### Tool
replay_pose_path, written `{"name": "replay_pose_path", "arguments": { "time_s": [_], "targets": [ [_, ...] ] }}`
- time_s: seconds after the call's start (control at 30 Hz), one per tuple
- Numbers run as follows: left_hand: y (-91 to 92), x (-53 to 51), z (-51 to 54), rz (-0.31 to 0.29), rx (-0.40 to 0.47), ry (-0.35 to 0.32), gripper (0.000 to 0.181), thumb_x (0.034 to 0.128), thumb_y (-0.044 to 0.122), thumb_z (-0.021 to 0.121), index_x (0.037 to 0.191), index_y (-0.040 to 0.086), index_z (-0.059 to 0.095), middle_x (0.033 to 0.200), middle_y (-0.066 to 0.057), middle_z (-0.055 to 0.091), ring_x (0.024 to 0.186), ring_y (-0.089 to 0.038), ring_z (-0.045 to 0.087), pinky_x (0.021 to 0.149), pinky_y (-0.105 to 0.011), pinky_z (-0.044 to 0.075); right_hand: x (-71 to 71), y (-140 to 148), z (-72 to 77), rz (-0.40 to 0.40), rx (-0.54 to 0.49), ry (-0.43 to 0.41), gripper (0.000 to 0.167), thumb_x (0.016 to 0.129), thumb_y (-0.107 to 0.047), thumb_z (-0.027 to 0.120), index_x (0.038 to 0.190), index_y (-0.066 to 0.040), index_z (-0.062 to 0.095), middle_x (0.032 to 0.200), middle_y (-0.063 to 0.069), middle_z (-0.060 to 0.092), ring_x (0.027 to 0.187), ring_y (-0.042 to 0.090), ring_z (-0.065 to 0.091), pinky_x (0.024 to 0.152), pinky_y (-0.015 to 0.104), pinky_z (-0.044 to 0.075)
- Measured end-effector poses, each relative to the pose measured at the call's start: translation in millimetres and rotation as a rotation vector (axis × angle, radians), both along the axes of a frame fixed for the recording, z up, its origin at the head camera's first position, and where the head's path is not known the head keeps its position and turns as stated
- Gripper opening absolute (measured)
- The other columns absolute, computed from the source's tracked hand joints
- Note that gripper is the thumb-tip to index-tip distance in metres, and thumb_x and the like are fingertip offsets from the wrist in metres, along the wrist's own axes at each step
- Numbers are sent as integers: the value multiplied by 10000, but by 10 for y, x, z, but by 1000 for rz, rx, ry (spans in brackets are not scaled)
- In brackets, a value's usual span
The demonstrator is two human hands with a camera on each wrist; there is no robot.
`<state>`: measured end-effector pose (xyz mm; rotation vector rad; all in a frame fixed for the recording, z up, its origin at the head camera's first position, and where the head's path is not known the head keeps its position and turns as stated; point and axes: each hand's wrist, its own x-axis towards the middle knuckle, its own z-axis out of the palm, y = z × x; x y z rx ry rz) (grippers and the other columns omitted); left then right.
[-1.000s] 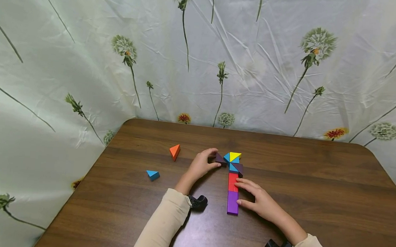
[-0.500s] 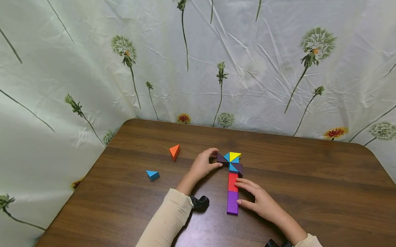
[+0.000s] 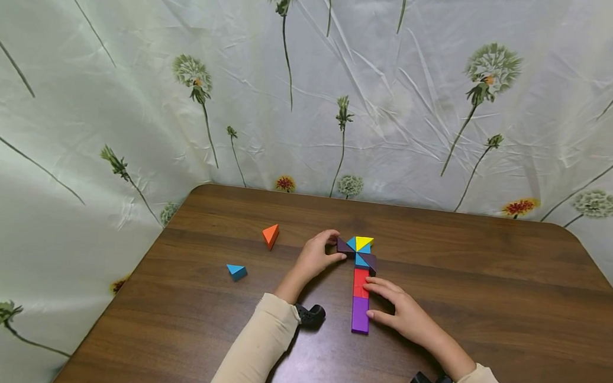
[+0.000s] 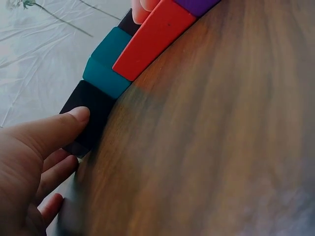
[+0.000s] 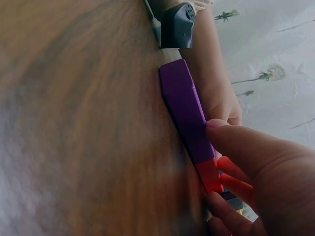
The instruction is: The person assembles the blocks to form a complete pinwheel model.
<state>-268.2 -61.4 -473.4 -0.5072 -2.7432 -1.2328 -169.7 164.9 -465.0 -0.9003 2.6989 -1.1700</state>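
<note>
My left hand [image 3: 315, 256] pinches a dark triangular block [image 3: 344, 247] between thumb and fingers; the left wrist view shows the thumb [image 4: 78, 116] on its near side. That block lies against the blue triangular blocks [image 3: 362, 259] of a pinwheel shape, with a yellow triangular block [image 3: 363, 243] at its top and a second dark triangular block [image 3: 369, 260] on its right. A red block [image 3: 361, 282] and a purple block [image 3: 360, 315] run down below like a stem. Along the stem's right side, my right hand [image 3: 405, 310] touches the red block with extended fingers and the purple one with its thumb.
Toward the left of the wooden table [image 3: 492, 287] lie an orange triangular block [image 3: 270, 236] and a loose blue triangular block [image 3: 237, 271]. Black wrist devices sit at both cuffs. A flowered curtain [image 3: 398, 103] hangs behind the table.
My left hand has slid the dark triangular block a little to the right, so it now meets the blue blocks. The right hand stays in place.
</note>
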Motion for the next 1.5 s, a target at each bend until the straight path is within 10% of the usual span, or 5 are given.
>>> {"name": "replay_pose_path", "arguments": {
  "time_s": [0.33,0.8,1.5],
  "targets": [
    [-97,50,76,-24,-8,34,571,774,294,709,1237,50,481,1155,-76,547,1073,-197,513,906,-335,409,0,-5,2,-9,13,-24,507,823,-339,644,1258,-108,522,1324,94,428,1216,323,364,939,540,316],
    [-457,154,264,168,57,298,553,773,239,713,1223,0,497,1202,-114,508,1132,-236,459,935,-365,379,-4,1,-19,-9,13,-2,504,824,-358,637,1256,-125,525,1323,75,432,1212,314,373,938,525,326],
    [-1185,644,403,147,-15,391,563,728,138,755,1205,-33,509,1162,-158,524,1092,-281,484,914,-431,391,-2,0,-5,-12,11,-4,502,822,-354,640,1255,-124,527,1322,81,433,1214,320,369,936,537,320]
  ]
}}
